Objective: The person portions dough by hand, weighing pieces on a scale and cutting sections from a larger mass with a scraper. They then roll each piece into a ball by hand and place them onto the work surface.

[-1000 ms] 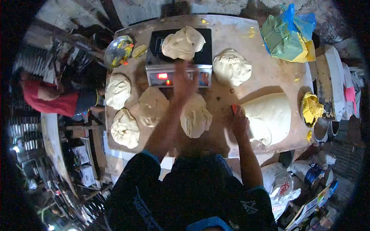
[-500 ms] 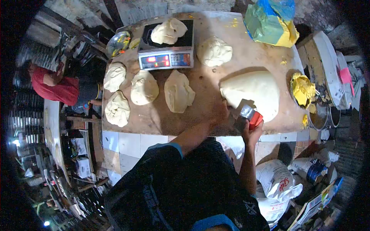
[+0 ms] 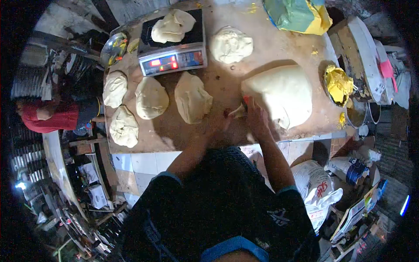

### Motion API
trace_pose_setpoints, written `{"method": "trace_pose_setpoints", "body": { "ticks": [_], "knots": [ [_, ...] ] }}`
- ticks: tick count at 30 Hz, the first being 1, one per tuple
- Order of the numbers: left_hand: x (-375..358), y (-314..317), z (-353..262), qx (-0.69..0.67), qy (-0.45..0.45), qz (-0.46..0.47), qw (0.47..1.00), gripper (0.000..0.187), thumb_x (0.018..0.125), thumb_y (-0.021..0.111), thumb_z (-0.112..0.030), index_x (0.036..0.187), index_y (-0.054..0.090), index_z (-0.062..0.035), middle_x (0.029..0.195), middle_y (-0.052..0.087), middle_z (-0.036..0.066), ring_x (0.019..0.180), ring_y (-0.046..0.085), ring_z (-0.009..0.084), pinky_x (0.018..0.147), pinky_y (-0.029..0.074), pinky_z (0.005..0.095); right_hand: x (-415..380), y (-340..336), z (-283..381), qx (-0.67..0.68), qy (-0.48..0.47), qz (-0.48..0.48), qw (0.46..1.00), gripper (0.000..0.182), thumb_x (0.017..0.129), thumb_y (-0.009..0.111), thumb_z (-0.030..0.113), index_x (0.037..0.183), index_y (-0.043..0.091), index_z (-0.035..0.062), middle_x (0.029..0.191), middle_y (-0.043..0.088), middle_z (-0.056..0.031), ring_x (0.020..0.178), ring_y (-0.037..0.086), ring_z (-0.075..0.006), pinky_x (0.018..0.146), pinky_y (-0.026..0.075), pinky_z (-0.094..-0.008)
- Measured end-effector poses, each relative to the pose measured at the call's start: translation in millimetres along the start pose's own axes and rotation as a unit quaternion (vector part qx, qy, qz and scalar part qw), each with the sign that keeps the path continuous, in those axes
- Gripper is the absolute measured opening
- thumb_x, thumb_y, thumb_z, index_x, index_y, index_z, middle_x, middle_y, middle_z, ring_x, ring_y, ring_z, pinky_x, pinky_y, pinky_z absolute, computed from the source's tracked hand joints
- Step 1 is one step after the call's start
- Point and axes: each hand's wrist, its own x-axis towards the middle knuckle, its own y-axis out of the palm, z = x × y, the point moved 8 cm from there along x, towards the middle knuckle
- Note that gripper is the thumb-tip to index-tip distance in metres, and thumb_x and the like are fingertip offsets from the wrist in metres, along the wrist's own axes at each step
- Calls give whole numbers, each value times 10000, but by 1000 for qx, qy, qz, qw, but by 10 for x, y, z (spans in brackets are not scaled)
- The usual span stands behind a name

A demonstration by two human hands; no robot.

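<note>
A large dough mass [image 3: 283, 94] lies on the wooden table [image 3: 231, 83]. At its left edge is my right hand [image 3: 258, 118], closed on the red-handled scraper [image 3: 245, 100], which is mostly hidden by the fingers. My left hand [image 3: 219, 121], blurred, is just to the left, its fingers closed on a small strip of dough [image 3: 238, 112]. A digital scale [image 3: 173, 62] with lit red digits carries a dough lump [image 3: 173, 26]. To its right sits a round dough piece [image 3: 232, 45].
Several dough pieces [image 3: 152, 98] lie at the table's left. A metal bowl [image 3: 114, 49] stands at the back left, a yellow-filled container [image 3: 338, 85] at the right edge, a green and yellow bag [image 3: 297, 16] behind. White sacks [image 3: 315, 187] are below right; a person in red [image 3: 50, 117] is at far left.
The scraper has gone from raised in front of the large dough to its left edge. My left hand has moved left and now has a small dough strip. The view has shifted.
</note>
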Motion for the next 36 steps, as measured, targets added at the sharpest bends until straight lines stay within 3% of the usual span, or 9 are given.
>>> {"method": "trace_pose_setpoints", "body": {
  "ticks": [5, 8, 12, 16, 18, 23, 28, 30, 36],
  "knots": [
    [288, -164, 378, -229, -51, 73, 969, 366, 925, 512, -363, 1017, 604, -21, 804, 604, 86, 730, 566, 148, 666, 462, 297, 484, 563, -71, -95, -49, 12, 994, 405, 882, 489, 213, 1256, 432, 70, 1109, 565, -203, 945, 569, -414, 793, 460, -505],
    [408, -1336, -528, -571, -32, -62, 818, 367, 919, 532, -339, 1050, 555, 3, 972, 598, 116, 887, 557, 180, 749, 447, 336, 660, 408, 144, -82, -85, -43, 992, 432, 851, 542, 236, 1226, 421, 57, 1113, 559, -220, 912, 574, -431, 761, 471, -516],
    [1022, -3097, -1369, 62, 317, -380, 867, 454, 871, 582, -354, 1177, 512, -27, 1063, 546, 165, 953, 533, 306, 849, 425, 408, 622, 403, 100, -51, 0, -4, 999, 441, 843, 544, 209, 1235, 400, 67, 1088, 559, -235, 803, 612, -425, 654, 506, -507],
    [1770, -3612, -1028, 310, 75, -425, 847, 742, 774, 648, -410, 1371, 347, -88, 1251, 385, 231, 1123, 382, 419, 908, 343, 548, 529, 624, -237, -5, 197, 103, 975, 507, 849, 501, 137, 1328, 345, 82, 1153, 540, -239, 795, 627, -396, 621, 524, -469],
    [1676, -3389, -945, 416, 76, -355, 834, 866, 705, 688, -436, 1407, 309, -101, 1286, 339, 259, 1143, 355, 434, 894, 329, 602, 525, 395, 149, -51, -26, -29, 998, 597, 842, 494, 109, 1395, 270, 107, 1207, 530, -217, 791, 634, -393, 626, 529, -462],
    [720, -2125, -1239, 109, 309, -249, 911, 404, 730, 689, -160, 1086, 541, -40, 920, 543, 217, 851, 575, 350, 742, 430, 472, 520, 518, -105, -4, 72, -4, 997, 604, 778, 585, 86, 1336, 356, 101, 1169, 551, -219, 775, 630, -394, 634, 524, -452],
    [211, -193, -189, 186, 248, 2, 951, 306, 795, 613, -271, 973, 606, -22, 992, 598, 219, 959, 582, 384, 826, 463, 500, -29, -35, -264, 140, 107, -155, 972, 327, 812, 576, 111, 1124, 493, 56, 858, 615, -241, 788, 622, -402, 650, 487, -449],
    [166, 190, -50, 209, 205, 10, 956, 309, 801, 608, -277, 961, 608, -11, 980, 600, 222, 937, 589, 383, 805, 470, 490, -513, -438, -415, 132, 227, -189, 946, 319, 818, 601, 129, 1106, 493, 49, 826, 622, -216, 783, 626, -387, 662, 487, -428],
    [535, 1009, -189, 67, 94, -249, 962, 333, 819, 591, -295, 922, 613, 21, 946, 605, 231, 870, 610, 379, 743, 493, 461, -1192, -745, -792, 193, 112, -289, 931, 321, 803, 655, 123, 1054, 487, 14, 765, 620, -170, 649, 598, -259, 613, 483, -348]
  ]
}}
